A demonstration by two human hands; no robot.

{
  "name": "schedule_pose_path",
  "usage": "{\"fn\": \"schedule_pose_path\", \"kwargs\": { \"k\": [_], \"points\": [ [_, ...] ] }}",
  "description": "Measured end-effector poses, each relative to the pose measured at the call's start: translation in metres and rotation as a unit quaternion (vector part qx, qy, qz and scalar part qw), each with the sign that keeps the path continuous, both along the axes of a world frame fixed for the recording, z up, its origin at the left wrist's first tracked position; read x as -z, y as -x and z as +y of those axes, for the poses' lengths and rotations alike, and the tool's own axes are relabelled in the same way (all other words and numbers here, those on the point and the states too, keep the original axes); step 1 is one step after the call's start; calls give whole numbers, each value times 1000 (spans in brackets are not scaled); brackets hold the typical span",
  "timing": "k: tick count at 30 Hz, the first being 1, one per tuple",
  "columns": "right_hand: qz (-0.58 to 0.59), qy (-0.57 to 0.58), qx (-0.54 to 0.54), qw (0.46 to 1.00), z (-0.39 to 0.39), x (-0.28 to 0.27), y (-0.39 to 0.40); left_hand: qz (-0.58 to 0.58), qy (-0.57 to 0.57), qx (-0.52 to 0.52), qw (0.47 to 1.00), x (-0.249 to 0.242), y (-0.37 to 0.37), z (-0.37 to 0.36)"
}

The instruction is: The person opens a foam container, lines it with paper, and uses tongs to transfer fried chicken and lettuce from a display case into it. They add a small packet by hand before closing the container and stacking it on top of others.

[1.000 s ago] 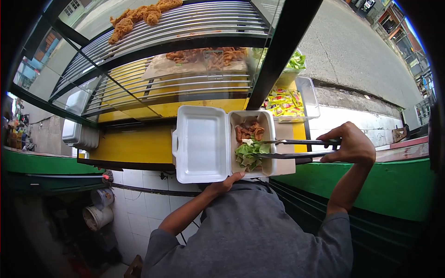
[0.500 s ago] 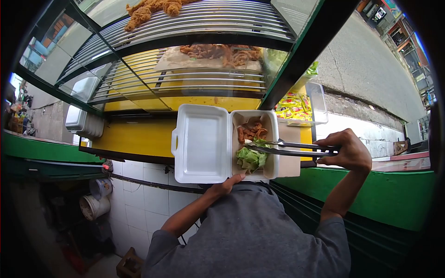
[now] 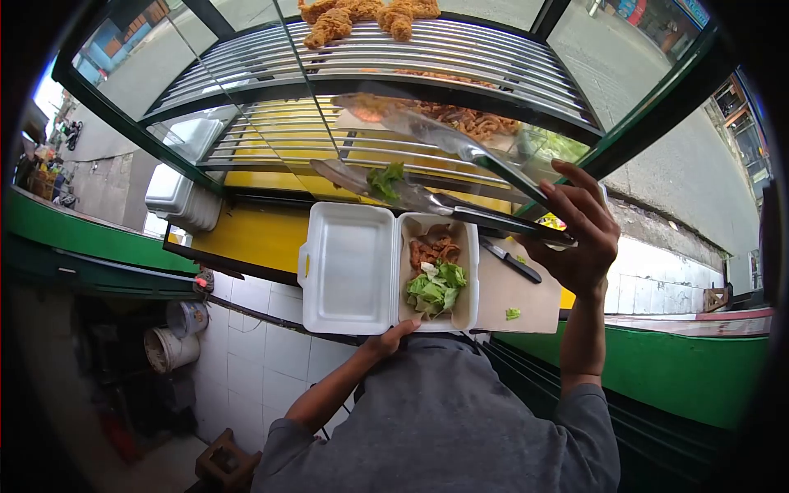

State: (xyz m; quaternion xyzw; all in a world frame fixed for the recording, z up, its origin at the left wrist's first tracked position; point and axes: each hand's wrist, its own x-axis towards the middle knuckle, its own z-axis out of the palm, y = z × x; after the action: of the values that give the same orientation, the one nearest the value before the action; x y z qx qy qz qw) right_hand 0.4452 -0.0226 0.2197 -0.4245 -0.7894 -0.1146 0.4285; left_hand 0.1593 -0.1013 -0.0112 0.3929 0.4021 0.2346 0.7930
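Raised above the counter on the right, my right hand (image 3: 579, 230) holds metal tongs (image 3: 485, 218) with dark grips. The tong arms are spread apart, and a piece of lettuce (image 3: 385, 181) clings to the lower one. My left hand (image 3: 393, 337) grips the front edge of a white foam box (image 3: 352, 267), whose lid lies open to the left. In the box's right half, on brown paper, are fried chicken pieces (image 3: 433, 249) at the back and chopped lettuce (image 3: 437, 287) in front.
A knife (image 3: 511, 261) and lettuce scraps lie on a cutting board (image 3: 526, 300). Stacked foam boxes (image 3: 182, 197) stand at the left. The glass case holds fried chicken (image 3: 333, 26) on a wire rack (image 3: 394, 57). A green frame post (image 3: 657, 103) rises at the right.
My right hand has lifted the tongs up out of the box, and their arms have spread. The view has shifted, showing the knife and more of the board. My left hand still holds the box.
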Motion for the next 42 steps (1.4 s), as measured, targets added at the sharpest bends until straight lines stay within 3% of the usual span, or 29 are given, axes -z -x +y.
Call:
{"fn": "schedule_pose_path", "kwargs": {
  "k": [7, 16, 19, 28, 31, 34, 37, 40, 42],
  "points": [
    [28, -5, 70, 997, 14, 4, 39, -21, -2, -83, 996, 22, 55, 7],
    [30, 23, -28, 999, 39, 5, 107, 12, -14, -77, 997, 47, 106, 11],
    [25, 34, -44, 998, 47, 5, 134, -24, -10, -145, 989, 39, 113, 14],
    [111, 21, -91, 989, 65, 25, 182, 6, -27, -59, 998, 55, 161, 30],
    [152, 11, -18, 988, 39, 59, 172, 41, -20, -24, 999, 73, 177, 37],
    [175, 23, 91, 980, -8, 119, 154, 26, -32, -13, 999, 37, 177, 50],
    [186, 67, 200, 960, -68, 178, 144, 6, -36, 23, 999, 53, 187, 58],
    [194, 202, 292, 914, -105, 192, 146, -15, -46, 12, 999, 43, 192, 64],
    [146, 233, 341, 899, -107, 192, 142, 8, -21, 28, 999, 51, 197, 65]
  ]
}}
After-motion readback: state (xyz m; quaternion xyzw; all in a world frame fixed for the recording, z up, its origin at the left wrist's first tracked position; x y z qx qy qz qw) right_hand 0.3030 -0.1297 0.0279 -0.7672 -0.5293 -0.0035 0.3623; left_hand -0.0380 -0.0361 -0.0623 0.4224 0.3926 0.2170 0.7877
